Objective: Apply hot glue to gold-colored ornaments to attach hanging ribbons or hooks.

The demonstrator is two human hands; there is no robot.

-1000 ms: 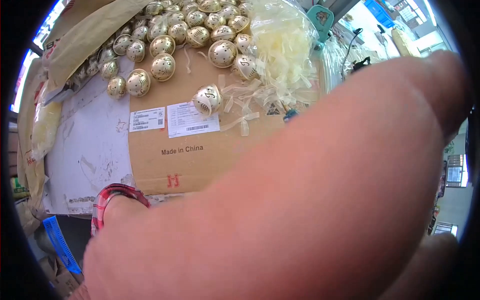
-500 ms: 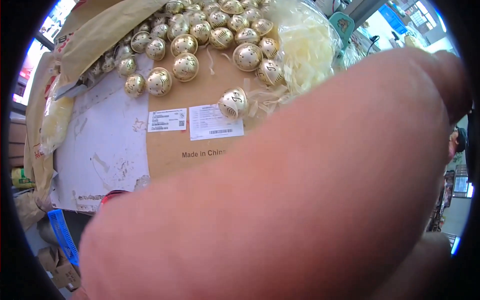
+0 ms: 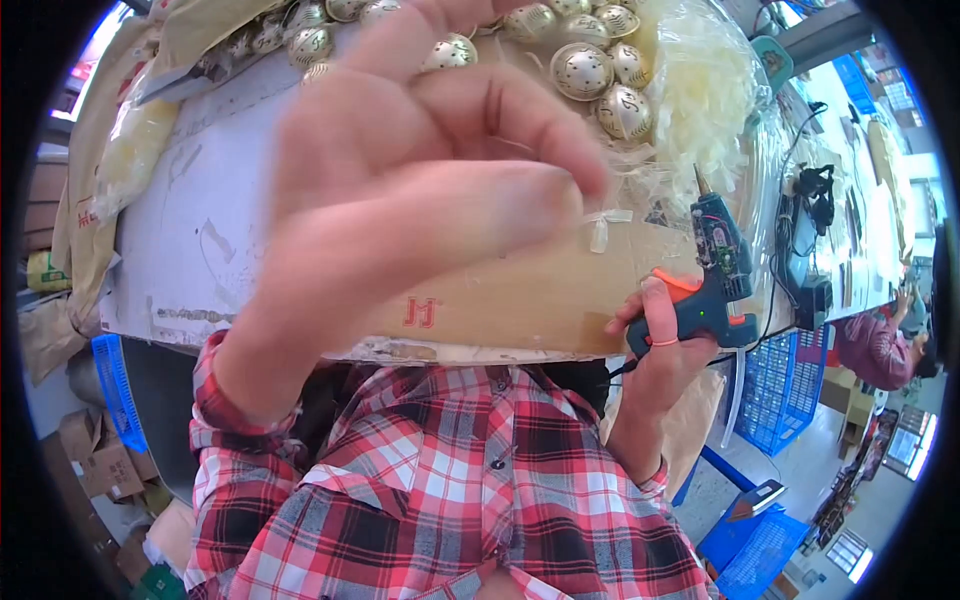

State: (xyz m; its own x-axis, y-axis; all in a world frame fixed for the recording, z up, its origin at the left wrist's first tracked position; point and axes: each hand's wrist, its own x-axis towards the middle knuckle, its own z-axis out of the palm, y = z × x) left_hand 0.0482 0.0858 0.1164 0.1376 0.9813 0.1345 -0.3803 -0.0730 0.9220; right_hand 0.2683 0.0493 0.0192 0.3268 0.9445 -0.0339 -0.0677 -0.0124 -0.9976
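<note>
My left hand (image 3: 400,190) is raised close to the camera, blurred by motion. Its thumb and curled forefinger come near each other, other fingers reach upward, and nothing shows between them. On the right, my right hand (image 3: 668,335) is wrapped round the handle of a dark green hot glue gun (image 3: 716,255) with an orange trigger. The nozzle points away from me, over the table. Beyond the hands lie several gold bells (image 3: 582,72) with dark lettering and small holes, partly hidden by my left hand.
Brown cardboard (image 3: 540,300) covers the middle of the table, beside a stained white board (image 3: 190,250). A clear plastic bag of pale ribbon pieces (image 3: 700,90) lies far right. Black cables (image 3: 805,210) run along the right side. Blue crates (image 3: 775,390) stand at lower right.
The large bare skin that filled the lower view has moved away. My left hand, the glue gun in my right hand and my checked shirt now show. The bells appear farther up in the view.
</note>
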